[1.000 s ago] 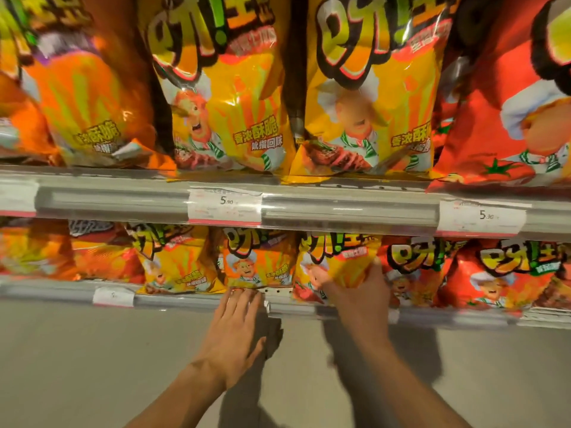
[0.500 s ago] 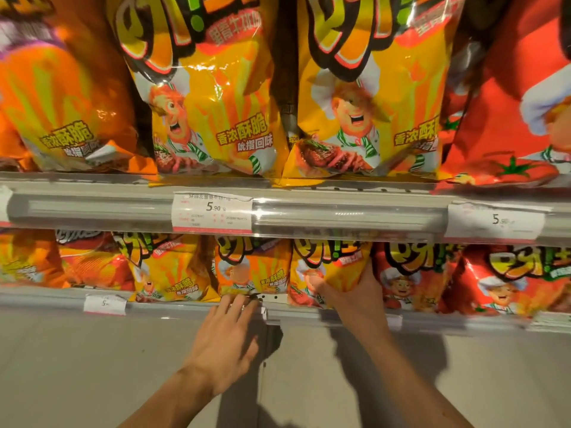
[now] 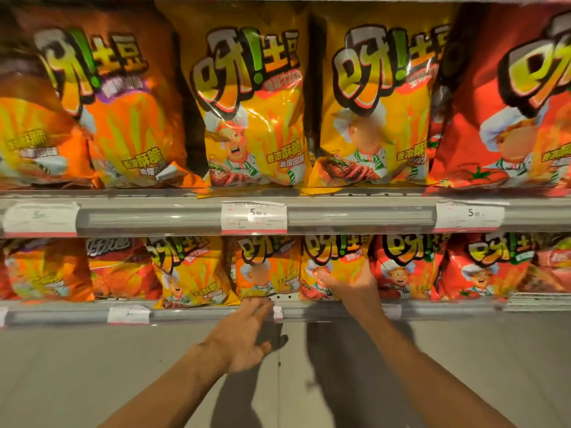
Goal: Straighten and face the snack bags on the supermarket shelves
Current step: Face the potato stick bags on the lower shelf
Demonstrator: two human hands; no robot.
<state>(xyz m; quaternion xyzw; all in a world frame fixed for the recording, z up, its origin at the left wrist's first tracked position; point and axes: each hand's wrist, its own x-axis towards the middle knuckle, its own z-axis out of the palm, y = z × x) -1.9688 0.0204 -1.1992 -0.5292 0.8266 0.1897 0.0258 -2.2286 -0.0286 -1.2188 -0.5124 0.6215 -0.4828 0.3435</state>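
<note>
Two shelves hold rows of snack bags. On the lower shelf [image 3: 432, 312] my right hand [image 3: 355, 288] grips a small yellow bag [image 3: 333, 261], thumb across its front. My left hand [image 3: 247, 332] reaches with straight fingers to the rail just under another small yellow bag [image 3: 268, 267], fingertips at its bottom edge. That bag stands slightly behind its neighbours. Large yellow bags [image 3: 253, 112] stand upright on the upper shelf [image 3: 355, 216].
Orange bags [image 3: 123, 118] fill the left of both shelves, red tomato bags [image 3: 509, 112] the right. Price tags [image 3: 254, 217] hang on the rails. A grey floor [image 3: 92, 366] lies below the lower shelf.
The view has tilted up, showing more of the upper shelf. My left hand has moved forward to the bottom edge of the small yellow bag. My right hand keeps its grip.
</note>
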